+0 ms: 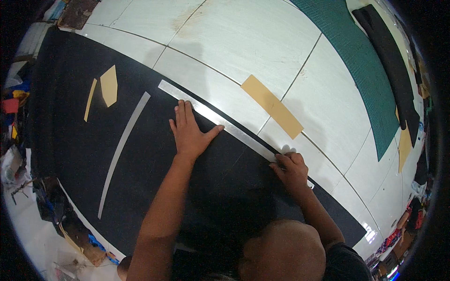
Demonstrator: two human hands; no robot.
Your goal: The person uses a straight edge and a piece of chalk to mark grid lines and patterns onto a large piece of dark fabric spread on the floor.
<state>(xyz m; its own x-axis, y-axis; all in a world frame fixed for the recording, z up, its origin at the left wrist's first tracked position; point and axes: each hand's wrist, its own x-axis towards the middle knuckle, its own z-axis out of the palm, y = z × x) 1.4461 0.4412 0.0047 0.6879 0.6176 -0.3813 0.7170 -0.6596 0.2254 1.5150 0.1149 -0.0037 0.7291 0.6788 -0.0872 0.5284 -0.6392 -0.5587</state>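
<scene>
A long silver metal ruler [238,135] lies slantwise along the far edge of a large black sheet [140,187]. My left hand [191,133] is spread open, its fingertips and thumb pressing on the ruler. Farther right, my right hand [293,171] has its fingers curled over the ruler, the thumb at the near edge; the hand covers part of the ruler, and its white end shows just past the wrist. Whether anything small is tucked in those fingers is hidden.
On the black sheet's left lie a narrow grey strip [123,145], a tan angular piece [109,86] and a thin tan strip [90,100]. A tan rectangle [273,107] rests on white floor tiles [243,42]. Green textured material [356,61] and a black roll [391,65] lie at right.
</scene>
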